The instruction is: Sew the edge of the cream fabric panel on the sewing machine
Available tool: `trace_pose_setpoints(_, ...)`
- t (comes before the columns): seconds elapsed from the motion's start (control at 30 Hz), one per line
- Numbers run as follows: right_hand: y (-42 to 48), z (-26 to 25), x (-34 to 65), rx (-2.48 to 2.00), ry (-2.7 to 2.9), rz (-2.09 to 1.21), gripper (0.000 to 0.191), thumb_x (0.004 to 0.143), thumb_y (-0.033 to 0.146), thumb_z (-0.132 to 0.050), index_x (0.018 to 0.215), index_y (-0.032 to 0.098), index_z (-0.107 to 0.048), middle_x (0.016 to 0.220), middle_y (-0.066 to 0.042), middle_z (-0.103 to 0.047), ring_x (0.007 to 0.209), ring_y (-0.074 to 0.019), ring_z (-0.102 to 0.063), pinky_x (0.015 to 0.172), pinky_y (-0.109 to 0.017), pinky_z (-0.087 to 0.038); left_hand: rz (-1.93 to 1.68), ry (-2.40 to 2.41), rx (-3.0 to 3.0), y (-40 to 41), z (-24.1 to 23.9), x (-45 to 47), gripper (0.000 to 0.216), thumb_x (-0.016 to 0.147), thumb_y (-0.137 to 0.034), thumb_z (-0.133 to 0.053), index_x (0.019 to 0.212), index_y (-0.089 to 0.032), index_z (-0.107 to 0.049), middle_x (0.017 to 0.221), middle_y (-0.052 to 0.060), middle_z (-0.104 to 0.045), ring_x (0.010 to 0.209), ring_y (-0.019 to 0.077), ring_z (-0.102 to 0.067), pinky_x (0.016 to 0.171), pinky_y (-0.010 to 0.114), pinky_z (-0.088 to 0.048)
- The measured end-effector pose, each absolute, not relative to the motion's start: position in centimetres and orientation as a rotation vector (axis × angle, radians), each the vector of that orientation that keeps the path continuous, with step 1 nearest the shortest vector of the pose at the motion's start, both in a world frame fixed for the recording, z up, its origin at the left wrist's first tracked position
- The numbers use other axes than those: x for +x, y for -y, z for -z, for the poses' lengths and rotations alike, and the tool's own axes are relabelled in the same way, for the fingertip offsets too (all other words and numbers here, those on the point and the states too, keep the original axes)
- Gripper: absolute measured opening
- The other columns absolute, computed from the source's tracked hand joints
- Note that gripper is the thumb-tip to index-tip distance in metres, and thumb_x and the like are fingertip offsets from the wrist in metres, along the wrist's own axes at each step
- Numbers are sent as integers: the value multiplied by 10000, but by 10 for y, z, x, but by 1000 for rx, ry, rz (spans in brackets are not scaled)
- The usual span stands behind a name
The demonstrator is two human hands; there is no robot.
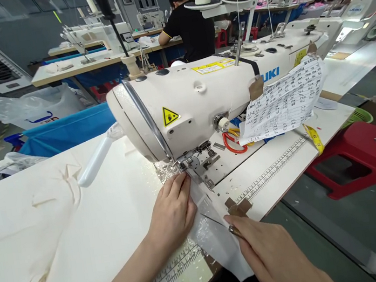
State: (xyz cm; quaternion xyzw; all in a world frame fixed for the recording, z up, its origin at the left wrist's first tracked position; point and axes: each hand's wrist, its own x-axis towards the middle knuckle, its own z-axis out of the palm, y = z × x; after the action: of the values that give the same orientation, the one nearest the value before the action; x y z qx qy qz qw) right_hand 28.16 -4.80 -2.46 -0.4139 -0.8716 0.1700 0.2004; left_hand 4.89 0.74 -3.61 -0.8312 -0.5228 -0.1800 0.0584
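Observation:
A white sewing machine point(183, 108) stands on the table with its needle area low at the front. Close by the presser foot, my left hand point(173, 207) has its fingers bent together on a thin white piece of fabric point(221, 244). The fabric runs from the foot toward me and hangs over the table's front edge. My right hand point(275, 250) is closed around the handle of an awl point(235, 232). The awl's thin metal spike points left over the fabric, toward my left hand. My left fingers partly hide the fabric under the foot.
Red-handled scissors point(234, 146) lie behind a handwritten paper sheet point(281, 103) taped to the machine. A yellow tape measure point(314, 138) hangs at the table edge. Loose cream fabric point(70, 182) lies left. A red stool point(369, 151) stands right; a person point(194, 27) sits beyond the machine.

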Motion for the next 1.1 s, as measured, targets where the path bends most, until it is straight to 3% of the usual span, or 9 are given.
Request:
trace_pose_setpoints(0.2, 38, 19, 277, -1236, 2470, -486, 400, 912, 62, -338, 1255, 118, -536, 1014, -109, -730, 837, -231, -711, 663, -330, -571, 571, 1606, -2495, -7, 36, 51, 429, 953, -219, -358, 1323, -71, -518, 1270, 187, -567, 1200, 337, -505, 982, 505, -493)
trace_pose_setpoints(0.47, 27, 12, 268, -1328, 2548, -509, 363, 891, 23, -426, 1216, 151, -527, 1034, -92, -694, 902, -223, -674, 749, -318, -529, 474, 1434, -2487, 2, 45, 51, 503, 949, -205, -351, 1426, -46, -374, 1409, 224, -504, 1349, 360, -402, 1057, 504, -408)
trace_pose_setpoints(0.83, 20, 10, 256, -1308, 2676, -415, 350, 901, 53, -478, 1235, 153, -495, 985, -73, -671, 860, -230, -664, 630, -308, -470, 495, 1400, -2502, 6, 41, 53, 472, 930, -193, -375, 1366, -31, -460, 1385, 202, -552, 1307, 342, -465, 1047, 474, -403)
trace_pose_setpoints(1.1, 13, 9, 246, -1302, 2626, -470, 365, 904, 44, -452, 1247, 154, -512, 1007, -85, -691, 883, -224, -677, 692, -301, -493, 478, 1390, -2483, 4, 35, 52, 421, 929, -159, -357, 1283, -18, -535, 1352, 208, -573, 1260, 323, -495, 1059, 496, -386)
